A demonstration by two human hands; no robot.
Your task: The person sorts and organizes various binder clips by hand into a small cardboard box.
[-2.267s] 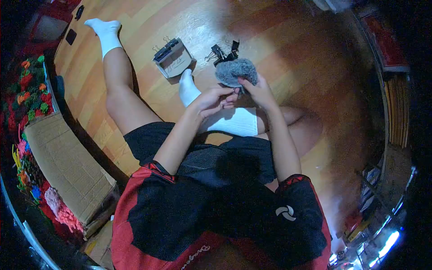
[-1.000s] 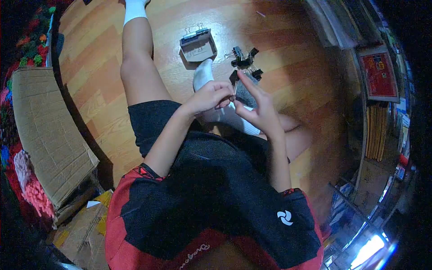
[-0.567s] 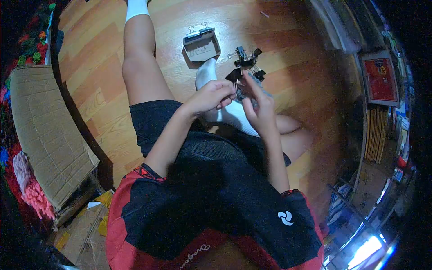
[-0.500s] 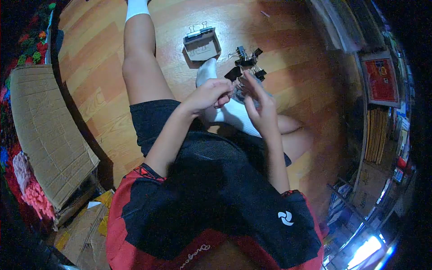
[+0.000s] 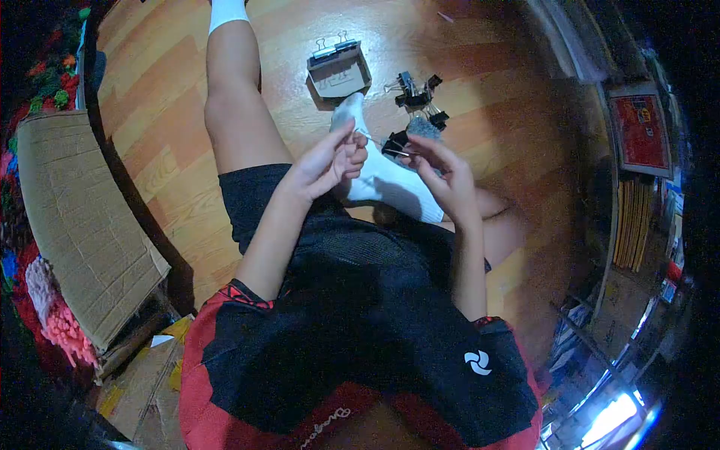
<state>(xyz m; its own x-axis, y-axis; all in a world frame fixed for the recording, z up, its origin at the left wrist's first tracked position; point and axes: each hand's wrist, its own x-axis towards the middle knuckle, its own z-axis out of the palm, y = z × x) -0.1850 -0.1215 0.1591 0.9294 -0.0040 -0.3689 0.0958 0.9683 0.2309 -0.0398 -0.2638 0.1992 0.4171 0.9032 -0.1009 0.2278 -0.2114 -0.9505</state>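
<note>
A black binder clip point(image 5: 395, 142) is held between my two hands, its thin wire handles pointing out toward either side. On the left, my left hand point(image 5: 330, 159) pinches one wire handle between thumb and forefinger, the other fingers curled in. The fingertips of my right hand point(image 5: 448, 176) close on the handle at the other side. Just beyond, a pile of binder clips point(image 5: 415, 94) lies on the floor, with a grey mesh-like piece point(image 5: 425, 130) beside it. Farther left stands a small cardboard box point(image 5: 339, 79) with a binder clip point(image 5: 334, 50) on its back edge.
My white-socked foot point(image 5: 390, 184) lies under my hands, on the wooden floor point(image 5: 165, 112). A large cardboard piece point(image 5: 82, 225) stands at the left. Along the right is a shelf with a red framed panel point(image 5: 640, 131) and stacked brown paper point(image 5: 631, 225).
My hands have drawn apart, and the binder clip with its wire handles now shows between them. My right fingers, stretched out before, have bent into a pinch.
</note>
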